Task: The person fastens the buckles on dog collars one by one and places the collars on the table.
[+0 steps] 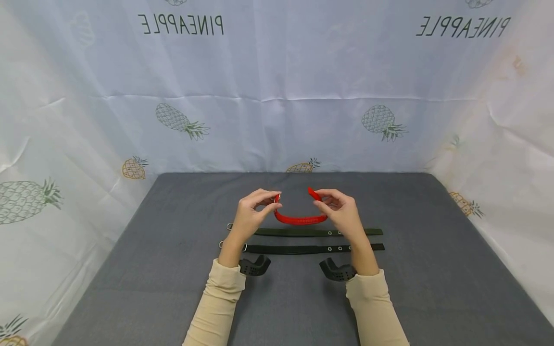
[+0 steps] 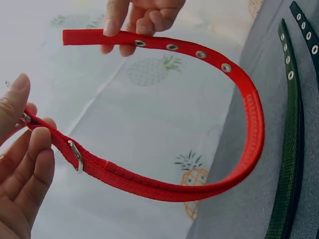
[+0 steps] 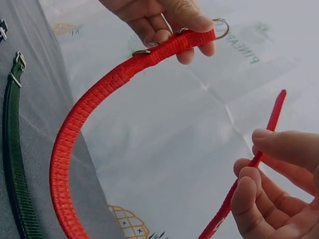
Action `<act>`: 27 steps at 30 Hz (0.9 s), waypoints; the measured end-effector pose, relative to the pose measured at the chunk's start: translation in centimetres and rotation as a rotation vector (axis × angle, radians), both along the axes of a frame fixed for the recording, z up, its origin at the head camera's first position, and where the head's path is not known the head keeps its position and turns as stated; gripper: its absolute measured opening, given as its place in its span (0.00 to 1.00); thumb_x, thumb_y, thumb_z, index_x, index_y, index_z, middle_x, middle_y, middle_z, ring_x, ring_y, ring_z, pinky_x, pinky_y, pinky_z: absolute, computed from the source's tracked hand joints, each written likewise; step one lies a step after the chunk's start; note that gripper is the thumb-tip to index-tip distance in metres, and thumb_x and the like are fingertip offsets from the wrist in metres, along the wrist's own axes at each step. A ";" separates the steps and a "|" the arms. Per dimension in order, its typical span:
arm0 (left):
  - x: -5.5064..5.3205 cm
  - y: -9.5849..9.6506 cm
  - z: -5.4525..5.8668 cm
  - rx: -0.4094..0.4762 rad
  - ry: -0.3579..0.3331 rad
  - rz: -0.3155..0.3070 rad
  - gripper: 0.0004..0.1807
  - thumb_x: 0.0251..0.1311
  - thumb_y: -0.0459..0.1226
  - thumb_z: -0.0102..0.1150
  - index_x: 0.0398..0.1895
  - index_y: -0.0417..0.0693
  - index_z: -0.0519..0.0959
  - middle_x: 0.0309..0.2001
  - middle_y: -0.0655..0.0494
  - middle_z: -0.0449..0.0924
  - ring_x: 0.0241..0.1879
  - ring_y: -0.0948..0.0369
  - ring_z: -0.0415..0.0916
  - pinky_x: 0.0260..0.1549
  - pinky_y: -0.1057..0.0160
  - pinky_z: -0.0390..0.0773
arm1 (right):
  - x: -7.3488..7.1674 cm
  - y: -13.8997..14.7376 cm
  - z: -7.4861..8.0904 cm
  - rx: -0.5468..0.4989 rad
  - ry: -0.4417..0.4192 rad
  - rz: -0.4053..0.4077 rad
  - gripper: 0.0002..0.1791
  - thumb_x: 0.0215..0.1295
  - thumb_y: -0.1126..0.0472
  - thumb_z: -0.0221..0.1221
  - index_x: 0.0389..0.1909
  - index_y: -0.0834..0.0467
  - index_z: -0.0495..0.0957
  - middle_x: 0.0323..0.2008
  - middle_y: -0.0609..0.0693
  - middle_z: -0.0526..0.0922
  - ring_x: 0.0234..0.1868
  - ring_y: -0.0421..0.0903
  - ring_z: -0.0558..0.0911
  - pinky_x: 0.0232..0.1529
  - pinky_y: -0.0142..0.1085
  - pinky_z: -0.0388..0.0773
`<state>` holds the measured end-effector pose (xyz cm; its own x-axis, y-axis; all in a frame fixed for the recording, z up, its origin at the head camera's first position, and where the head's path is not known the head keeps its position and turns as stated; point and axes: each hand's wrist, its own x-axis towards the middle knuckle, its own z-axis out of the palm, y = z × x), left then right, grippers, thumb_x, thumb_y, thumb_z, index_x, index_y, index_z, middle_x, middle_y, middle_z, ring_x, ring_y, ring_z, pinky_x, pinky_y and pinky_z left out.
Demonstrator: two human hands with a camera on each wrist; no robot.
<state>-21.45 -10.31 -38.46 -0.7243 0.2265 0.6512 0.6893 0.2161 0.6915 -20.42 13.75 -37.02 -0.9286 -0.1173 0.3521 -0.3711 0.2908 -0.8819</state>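
Observation:
A red pet collar (image 1: pixel 300 220) hangs in a U between both hands, raised above the table. My left hand (image 1: pixel 252 211) pinches its buckle end, where a metal ring (image 3: pixel 223 29) pokes out past the fingertips in the right wrist view. A metal keeper loop (image 2: pixel 76 156) sits on the strap just below that grip. The plain end, close to a row of metal eyelets (image 2: pixel 172 47), is pinched between thumb and fingers of my right hand (image 1: pixel 339 211). The two ends are apart, and the buckle is partly hidden by the left fingers.
A green collar (image 1: pixel 298 232) and a black collar (image 1: pixel 285 249) lie straight and parallel on the grey table (image 1: pixel 151 269), beneath the forearms. Black wrist mounts (image 1: pixel 255 265) stick inward from both wrists. A white pineapple-print curtain (image 1: pixel 277 129) stands behind and at the sides.

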 end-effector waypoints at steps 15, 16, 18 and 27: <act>0.7 0.6 0.6 0.151 -0.131 -0.121 0.14 0.54 0.22 0.62 0.45 0.27 0.79 0.39 0.32 0.78 0.38 0.75 0.77 0.38 0.75 0.80 | 0.8 -0.8 0.8 0.102 0.038 0.044 0.12 0.58 0.66 0.66 0.43 0.64 0.83 0.34 0.60 0.83 0.31 0.32 0.75 0.35 0.30 0.76; 0.8 0.7 0.7 0.156 -0.144 -0.125 0.14 0.54 0.22 0.62 0.45 0.27 0.79 0.39 0.33 0.78 0.37 0.75 0.78 0.37 0.75 0.80 | 0.8 -0.9 0.9 0.090 0.035 0.058 0.12 0.58 0.67 0.66 0.44 0.65 0.83 0.36 0.62 0.83 0.33 0.32 0.76 0.37 0.30 0.77; 1.0 0.8 0.8 0.149 -0.148 -0.126 0.14 0.55 0.24 0.62 0.46 0.27 0.79 0.40 0.32 0.78 0.38 0.75 0.77 0.37 0.75 0.80 | 0.9 -1.0 0.9 0.055 0.026 0.092 0.13 0.59 0.67 0.65 0.45 0.65 0.82 0.38 0.63 0.84 0.32 0.33 0.78 0.38 0.29 0.78; 1.4 1.1 1.0 0.064 -0.116 -0.097 0.13 0.55 0.30 0.65 0.44 0.35 0.83 0.40 0.40 0.82 0.40 0.72 0.78 0.44 0.70 0.82 | 1.3 -1.5 0.8 -0.005 0.043 0.179 0.12 0.59 0.69 0.64 0.44 0.68 0.81 0.36 0.59 0.81 0.28 0.37 0.77 0.31 0.29 0.77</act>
<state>-20.01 -9.20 -37.47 -0.7720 0.2597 0.5802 0.6198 0.1049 0.7777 -19.13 12.26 -36.23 -0.8770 -0.2776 0.3922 -0.4541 0.2123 -0.8653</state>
